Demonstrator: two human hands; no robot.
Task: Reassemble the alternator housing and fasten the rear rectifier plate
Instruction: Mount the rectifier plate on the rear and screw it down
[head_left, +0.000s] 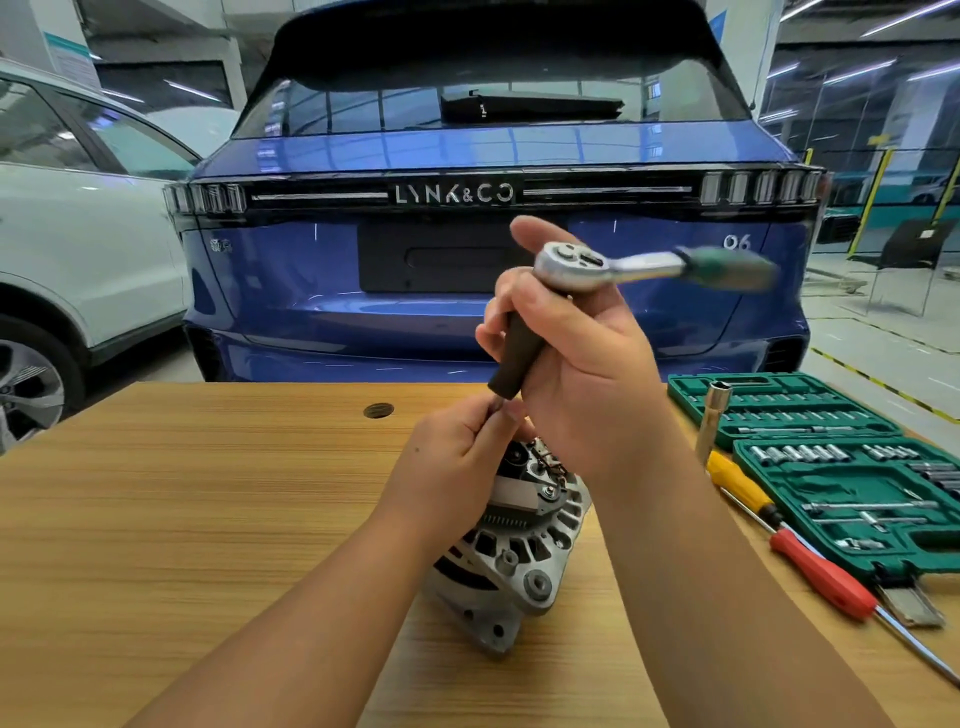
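Alternator housing joined; left hand pinches socket tip; right hand grips ratchet; rectifier plate fastening apparently unfinished.

one alternator, one ratchet, two screwdrivers, one socket case, two cars.

Bright overhead light, wide-angle edge bending, ratchet handle perhaps motion-blurred.
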